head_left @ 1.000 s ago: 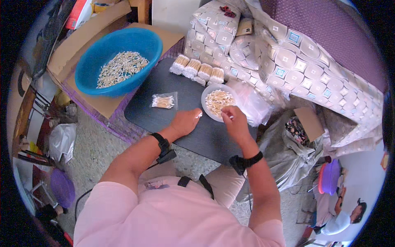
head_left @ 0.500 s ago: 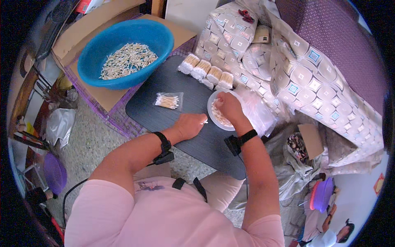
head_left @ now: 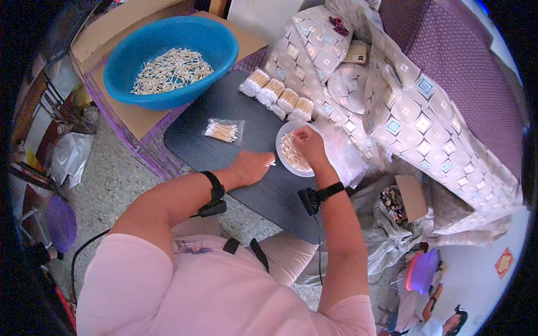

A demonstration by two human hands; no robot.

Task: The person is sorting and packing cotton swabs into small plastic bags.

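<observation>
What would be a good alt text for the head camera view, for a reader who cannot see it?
Seen from above, a person's right hand reaches into a white plate of cotton swabs on a dark board, while the left hand rests on the board holding a few swabs. A small clear bag of swabs, four bundles and a blue basin of loose swabs lie behind.

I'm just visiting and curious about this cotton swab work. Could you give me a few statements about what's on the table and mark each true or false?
1. The right hand is over the white plate of swabs. True.
2. The blue basin is empty. False: it holds a heap of loose swabs.
3. A small clear bag of swabs lies flat on the dark board. True.
4. The left hand grips the basin. False: it rests on the board, near the plate.
5. Four bundled packs stand in a row at the board's far edge. True.
</observation>
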